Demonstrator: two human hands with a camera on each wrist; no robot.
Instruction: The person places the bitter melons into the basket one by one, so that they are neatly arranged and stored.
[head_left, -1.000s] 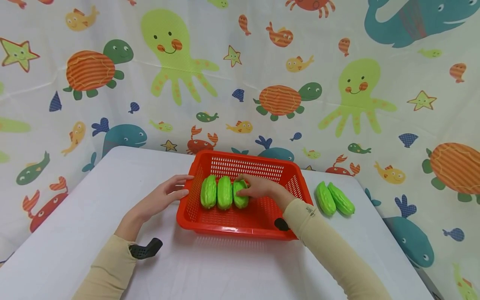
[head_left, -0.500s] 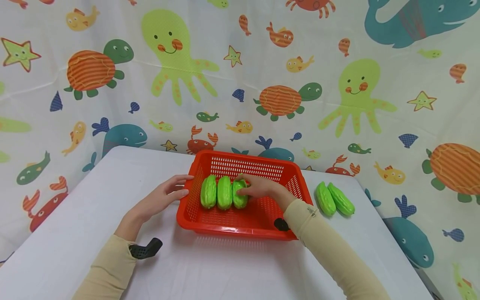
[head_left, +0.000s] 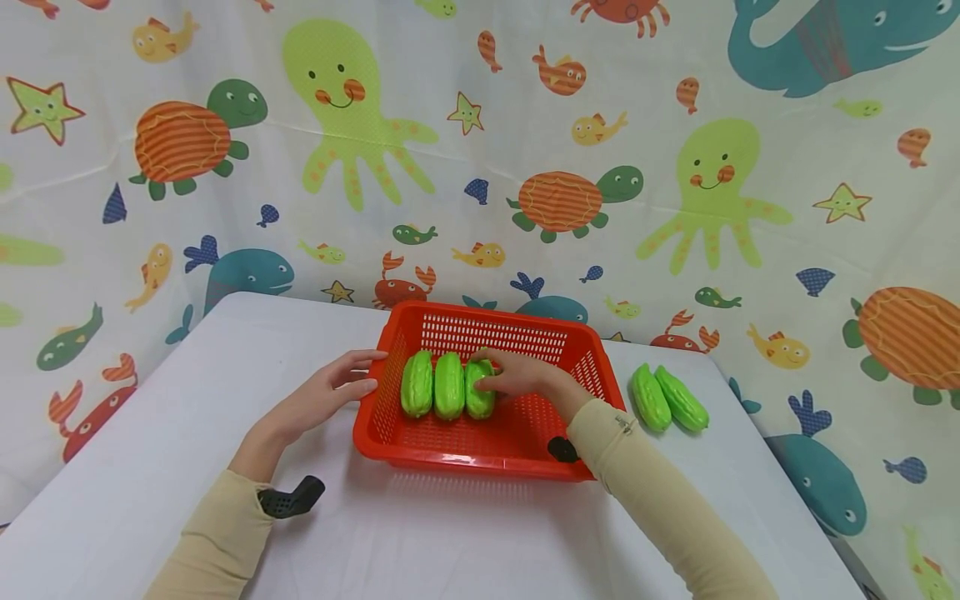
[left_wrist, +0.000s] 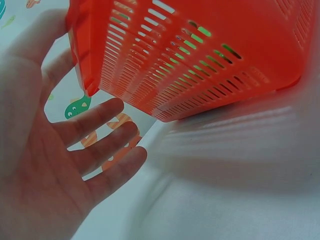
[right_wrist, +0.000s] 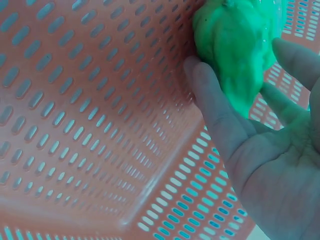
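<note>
Three bright green bitter melons stand side by side in the left part of a red plastic basket (head_left: 450,457): a left one (head_left: 417,385), a middle one (head_left: 449,386) and a right one (head_left: 478,398). My right hand (head_left: 517,372) reaches into the basket and holds the right bitter melon. In the right wrist view its thumb and fingers lie around that bitter melon (right_wrist: 235,55). My left hand (head_left: 341,382) is at the basket's left side, fingers spread and relaxed. In the left wrist view, fingertips of the left hand (left_wrist: 55,145) touch the rim while other fingers are apart from it.
Two more bitter melons (head_left: 666,398) lie on the white-covered table (head_left: 450,542), to the right of the basket. Behind the table hangs a curtain (head_left: 480,150) printed with sea animals. A black wrist device (head_left: 292,498) sits at the left cuff.
</note>
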